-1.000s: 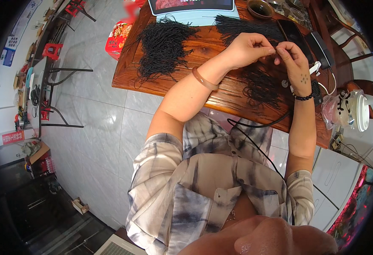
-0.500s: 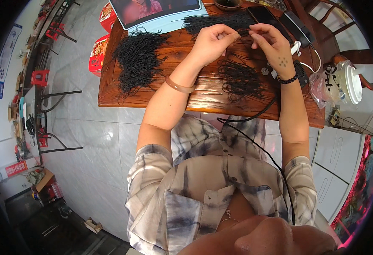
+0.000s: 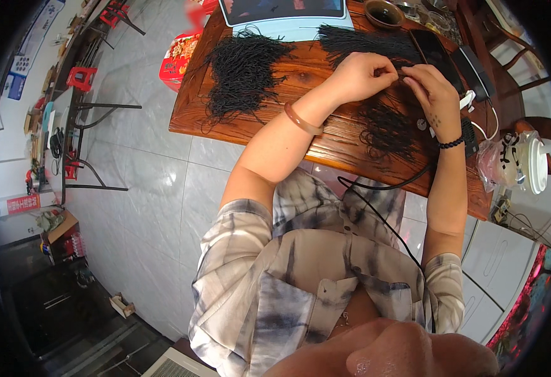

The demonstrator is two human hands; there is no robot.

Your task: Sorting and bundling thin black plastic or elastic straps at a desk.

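Over the wooden table, my left hand is closed in a pinch of thumb and index finger, with a brown bangle at its wrist. My right hand is pinched too, its fingertips almost meeting the left ones. Between them is what looks like a thin black cord, mostly hidden by the fingers. Just below the hands lies a small loose heap of black cords. A larger heap of black cords sits to the left, and a straighter bundle of black cords lies behind my hands.
A tablet in a light blue case stands at the back, with a brown bowl beside it. A dark phone and a white charging cable lie at the right. A black cable hangs across my lap. A red box stands left of the table.
My view has turned, so the table appears tilted and farther right. My fingertips have drawn closer together, both hands still pinching.
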